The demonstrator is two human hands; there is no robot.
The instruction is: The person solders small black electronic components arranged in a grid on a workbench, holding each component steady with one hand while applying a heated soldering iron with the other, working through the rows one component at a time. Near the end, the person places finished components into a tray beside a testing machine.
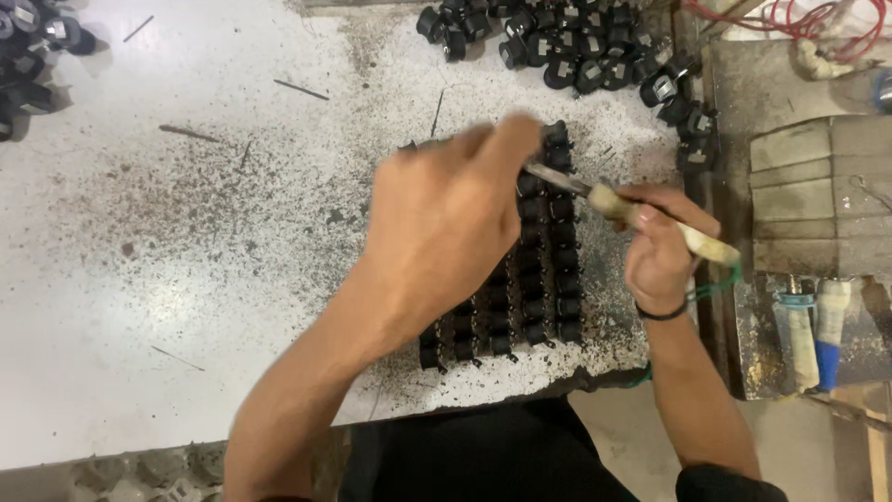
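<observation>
Right hand is clenched around the pale, grimy handle of a soldering-iron-type tool. The handle runs from lower right to upper left, and its thin metal shaft ends near the top of the block of small black plastic parts, which stand in tight rows on the white speckled table.

Key relation: the tool's long axis runs diagonally up-left, while the rows of parts run roughly up-down with a slight lean. So the tip meets the rows at an angle, at their far (top) end. The tip itself is hidden behind the left hand's fingers, so I cannot tell whether it touches a part.

Left hand lies over the upper-left portion of the block, knuckles up and fingers curled down onto the top rows. It looks pinched on or pressing a part, but the picture is motion-blurred and the fingertips are hidden, so I cannot tell whether it actually holds one.

Both hands meet at the same spot, the top of the block. The left comes in from the left over the parts, the right from the right edge of the table.

A loose pile of similar black parts with metal tabs lies at the top of the table, well apart from the block. A smaller cluster sits at the top left corner. A green cord trails from the tool's handle.
</observation>
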